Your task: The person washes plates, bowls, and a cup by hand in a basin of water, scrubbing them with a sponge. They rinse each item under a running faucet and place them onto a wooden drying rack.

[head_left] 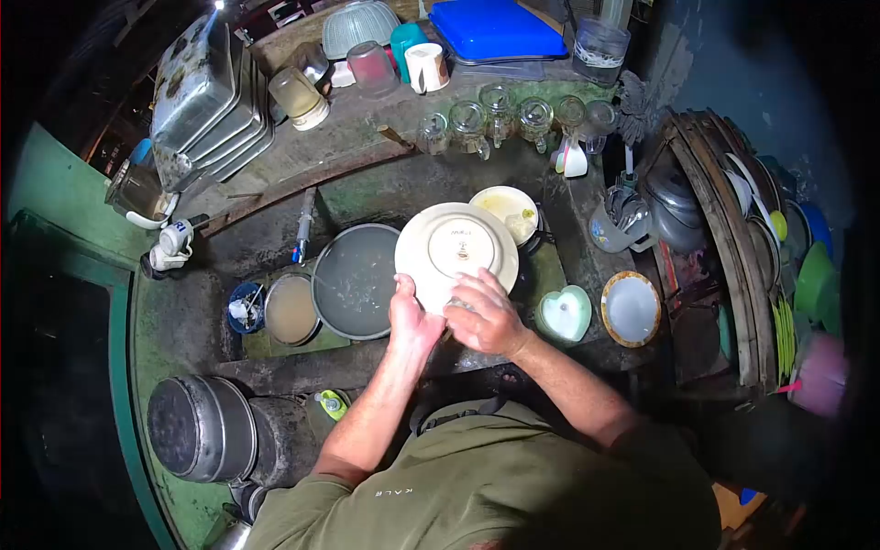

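A cream plate (431,225) is held up with its underside and stamped mark facing me. My left hand (412,316) grips its lower left edge. On the plate's lower part lies my right hand (481,316), fingers bent, with a small greyish thing under them that I cannot make out. Left of the plate is a large round basin (353,280) of grey water. Behind the plate on the right sits a bowl (507,206) with yellowish residue. A green heart-shaped dish (566,313) stands right of my right hand.
Glass mugs (467,119) line the ledge behind. Metal trays (197,101) lean at back left. A pot (206,429) stands front left, a white bowl (631,309) and a wooden dish rack (720,247) at right. A tap (302,229) hangs behind the basins.
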The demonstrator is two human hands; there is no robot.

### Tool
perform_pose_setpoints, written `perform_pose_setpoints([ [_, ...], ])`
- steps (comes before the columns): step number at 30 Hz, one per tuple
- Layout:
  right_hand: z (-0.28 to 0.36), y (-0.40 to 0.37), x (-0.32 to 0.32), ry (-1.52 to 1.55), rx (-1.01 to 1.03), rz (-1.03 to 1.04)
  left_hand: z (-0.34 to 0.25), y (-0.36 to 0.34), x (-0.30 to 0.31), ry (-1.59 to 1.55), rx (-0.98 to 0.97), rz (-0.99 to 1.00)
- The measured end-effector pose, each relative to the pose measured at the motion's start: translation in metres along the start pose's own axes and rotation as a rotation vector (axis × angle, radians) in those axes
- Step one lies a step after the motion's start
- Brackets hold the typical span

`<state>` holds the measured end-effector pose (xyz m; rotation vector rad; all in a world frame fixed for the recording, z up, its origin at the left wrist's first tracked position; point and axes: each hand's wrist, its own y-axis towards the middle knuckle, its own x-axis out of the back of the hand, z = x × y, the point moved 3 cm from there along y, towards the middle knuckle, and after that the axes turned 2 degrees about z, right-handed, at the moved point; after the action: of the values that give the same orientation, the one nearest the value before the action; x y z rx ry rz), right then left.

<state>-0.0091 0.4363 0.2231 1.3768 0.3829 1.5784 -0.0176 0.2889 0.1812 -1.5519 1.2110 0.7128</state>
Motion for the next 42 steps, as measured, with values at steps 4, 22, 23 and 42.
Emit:
perform_pose_setpoints([
  [4, -0.060, -0.044, -0.006, 0.174, -0.748, -0.498, 0.013, -0.021, -0.027, 0.258, -0.221, -0.020],
  [22, -0.083, -0.250, 0.228, 0.117, -1.007, -0.152, 0.150, 0.000, -0.005, 1.817, -0.563, 0.987],
  [23, -0.093, -0.267, 0.233, 0.381, -1.197, -0.463, 0.150, 0.017, 0.025, 1.825, -0.366, 0.811],
  [42, -0.186, -0.435, 0.256, -0.354, -1.729, -0.264, 0.061, 0.207, 0.322, 2.131, 0.522, -0.550],
])
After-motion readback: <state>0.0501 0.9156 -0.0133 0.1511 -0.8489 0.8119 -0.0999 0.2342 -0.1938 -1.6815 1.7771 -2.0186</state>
